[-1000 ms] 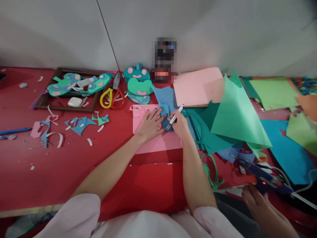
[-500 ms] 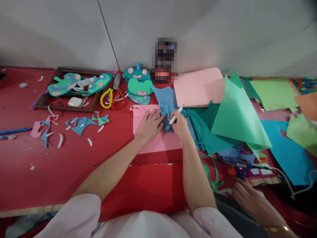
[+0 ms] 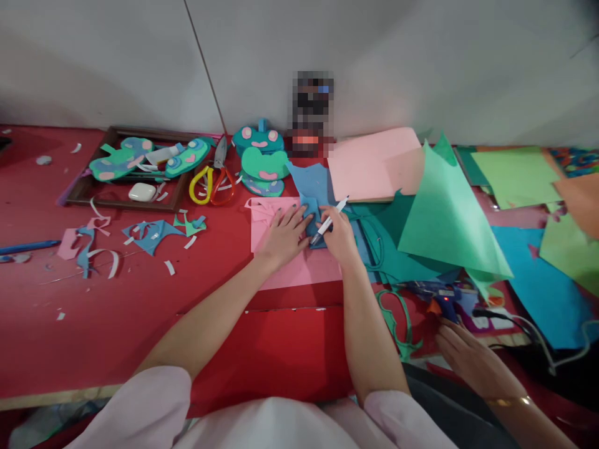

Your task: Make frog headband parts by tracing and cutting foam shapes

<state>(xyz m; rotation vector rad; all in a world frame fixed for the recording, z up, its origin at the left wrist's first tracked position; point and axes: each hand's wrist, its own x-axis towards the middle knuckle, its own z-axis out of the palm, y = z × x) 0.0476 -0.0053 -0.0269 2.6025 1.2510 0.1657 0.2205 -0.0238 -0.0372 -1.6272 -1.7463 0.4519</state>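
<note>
My left hand (image 3: 285, 232) lies flat with its fingers stretched, pressing a small blue foam piece (image 3: 309, 204) against the sheets beneath. In my right hand (image 3: 340, 234) a white marker (image 3: 329, 221) is pinched, its lower tip down at the blue foam. Whether the tip touches the foam I cannot tell. Under both hands is a pink foam sheet (image 3: 299, 272). A larger blue foam sheet (image 3: 311, 178) reaches out behind the fingers, and a stack of light pink sheets (image 3: 377, 163) sits behind my right hand.
To the left are a brown tray (image 3: 135, 202), scissors (image 3: 216, 174), foam frog shapes (image 3: 264, 162) and foam scraps (image 3: 154, 237). Green sheets (image 3: 452, 224) pile up on the right. Beside me, another person's hand (image 3: 472, 358) is at a blue glue gun (image 3: 444, 302).
The marker has shifted slightly, its lower tip moving a little left in my right hand. My left hand stays in place. The other person's hand and the glue gun have moved slightly left and up.
</note>
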